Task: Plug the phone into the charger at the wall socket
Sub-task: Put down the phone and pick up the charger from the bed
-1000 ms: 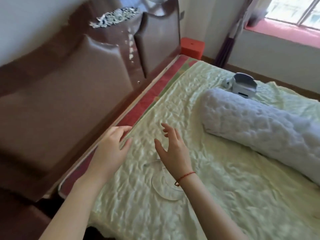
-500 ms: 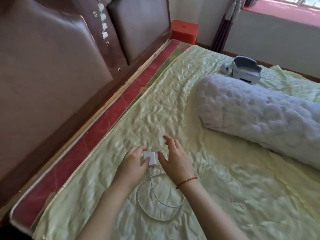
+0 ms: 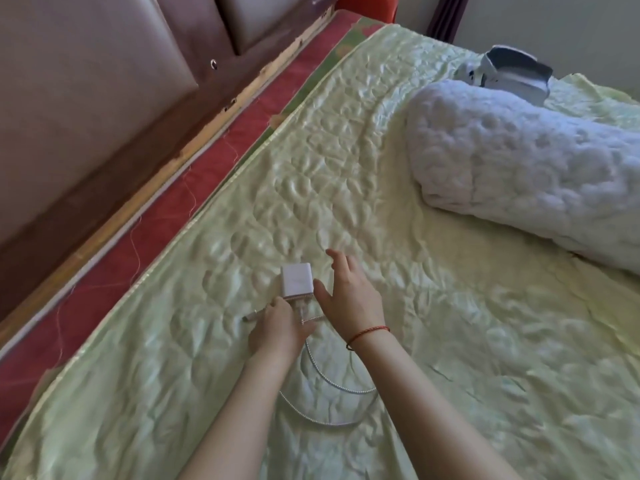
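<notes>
A white cube-shaped charger adapter [image 3: 297,280] lies on the pale green quilted bedspread [image 3: 346,168], with its braided cable [image 3: 329,393] looped on the cover between my forearms. My left hand [image 3: 278,329] is closed on the cable just below the adapter, thumb against the adapter's lower corner. The cable's free connector end [image 3: 251,317] sticks out to the left of that hand. Just to the right of the adapter is my right hand [image 3: 348,294], which has a red string at its wrist; its fingers are spread and hold nothing. No phone or wall socket is in view.
A rolled white blanket [image 3: 519,174] lies across the bed at the right, with a white and grey object [image 3: 512,71] behind it. The brown padded headboard [image 3: 86,98] and a red mattress edge [image 3: 173,188] run along the left. An orange box [image 3: 367,5] stands past the bed.
Both hands came down from open above the bed to the charger. My left hand went from the adapter's side to gripping the cable below it. The view tilted downward.
</notes>
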Demonstrator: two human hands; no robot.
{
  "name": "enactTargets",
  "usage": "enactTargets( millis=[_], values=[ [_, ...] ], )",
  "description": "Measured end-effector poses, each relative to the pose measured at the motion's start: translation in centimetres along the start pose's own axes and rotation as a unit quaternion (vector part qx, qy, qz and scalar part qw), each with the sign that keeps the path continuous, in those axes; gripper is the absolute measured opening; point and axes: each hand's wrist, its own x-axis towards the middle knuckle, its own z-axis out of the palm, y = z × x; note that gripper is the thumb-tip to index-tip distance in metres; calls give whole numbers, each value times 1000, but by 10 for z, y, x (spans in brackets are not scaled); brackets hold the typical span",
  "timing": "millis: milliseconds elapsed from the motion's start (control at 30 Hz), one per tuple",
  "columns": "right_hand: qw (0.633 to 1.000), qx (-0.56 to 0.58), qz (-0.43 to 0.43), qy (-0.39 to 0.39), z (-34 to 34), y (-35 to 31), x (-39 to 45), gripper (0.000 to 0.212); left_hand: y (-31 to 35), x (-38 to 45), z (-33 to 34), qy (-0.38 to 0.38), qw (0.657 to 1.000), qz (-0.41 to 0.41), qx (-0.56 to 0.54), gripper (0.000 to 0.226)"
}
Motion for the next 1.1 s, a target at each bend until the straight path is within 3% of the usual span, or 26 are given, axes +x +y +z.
enactTargets(
  millis=[133,233,400,500,633,767,933,1033,1100],
  values=[
    [1000,-13,9,-8,4,2,4,51,-1,5,7,-41,999,-4,24,45],
    [999,-13,30,-28,8,4,6,49,-1,5,9,-49,998,37,-22,36],
    [983,77,147,-80,7,-7,17,49,16,4,-8,55,985,66,-152,31],
    [968,180,149,-86,-7,-22,34,42,33,5,-32,110,965,146,-187,24],
    [936,289,189,-70,-43,-43,60,53,52,0,-65,159,938,258,-169,14],
    [885,385,225,-130,-84,-67,70,63,65,-20,-105,227,896,367,-108,15],
    [794,546,253,-90,-151,-109,67,42,86,-68,-171,265,857,440,-39,8],
    [792,564,228,-50,-197,-149,66,42,104,-99,-219,273,848,449,-64,20],
    [791,581,192,-17,-230,-180,66,42,118,-118,-252,263,848,449,-97,16]
  ],
)
